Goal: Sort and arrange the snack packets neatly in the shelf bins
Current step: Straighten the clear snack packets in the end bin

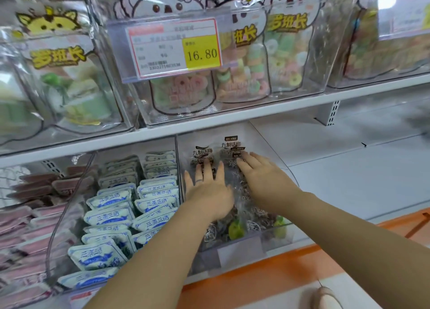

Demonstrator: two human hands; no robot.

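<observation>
1. Clear plum packets (229,145) lie stacked in a transparent bin (274,239) on the lower shelf; both hands cover most of the stack.
2. Left hand (207,192): grip released, fingers straight, pressing flat on the packets.
3. Right hand (263,176): grip released, fingers flat on the packets; palm hidden.
4. Blue-and-white packets (111,218) fill the neighbouring bin; the pink packets (35,215) beyond are blurred and cut off.

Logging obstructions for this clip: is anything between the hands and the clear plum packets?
Nothing visible. The left hand and right hand both lie flat on the packets inside their clear bin.
</observation>
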